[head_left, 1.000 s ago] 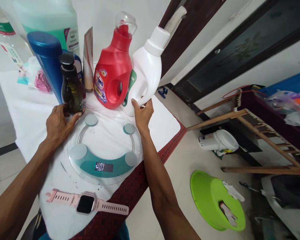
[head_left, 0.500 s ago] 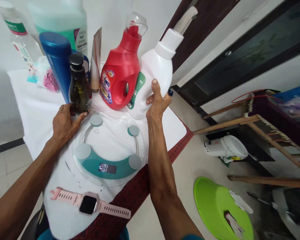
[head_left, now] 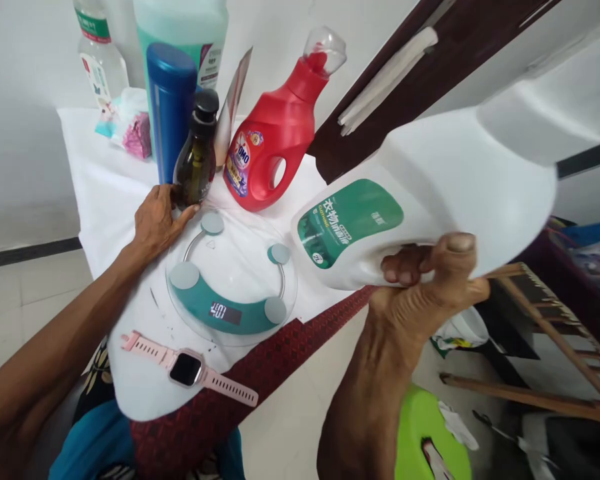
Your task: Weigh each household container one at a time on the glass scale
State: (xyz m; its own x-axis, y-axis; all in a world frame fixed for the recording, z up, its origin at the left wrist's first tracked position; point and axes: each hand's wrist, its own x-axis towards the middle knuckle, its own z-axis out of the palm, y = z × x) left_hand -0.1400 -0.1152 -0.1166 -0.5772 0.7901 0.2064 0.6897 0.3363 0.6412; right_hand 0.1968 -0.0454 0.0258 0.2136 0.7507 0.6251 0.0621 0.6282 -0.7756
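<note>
My right hand (head_left: 425, 287) grips the side handle of a big white jug (head_left: 430, 160), tilted and lifted close to the camera; its green label reads "CLOTHING" and "2L". My left hand (head_left: 156, 220) curls around the base of a dark brown bottle (head_left: 195, 160) with a black top, thumb in front; some fingertips are hidden behind it. Between the hands lies a round glass scale (head_left: 235, 267) with a lit display. A red OMO detergent bottle (head_left: 275, 133) stands behind the scale. Nearer me rests a pink-strapped smartwatch (head_left: 186, 367).
Behind the dark bottle stand a blue bottle (head_left: 169, 100), a light tube (head_left: 230, 113) and a large jug of green liquid (head_left: 215, 33). At left are a clear bottle (head_left: 103, 70) and a pink-and-white packet (head_left: 136, 133). A green basin (head_left: 415, 427) sits on the floor.
My right hand has raised the white jug off the table and brought it right and closer to me. My left hand stays at the dark bottle. The view has shifted.
</note>
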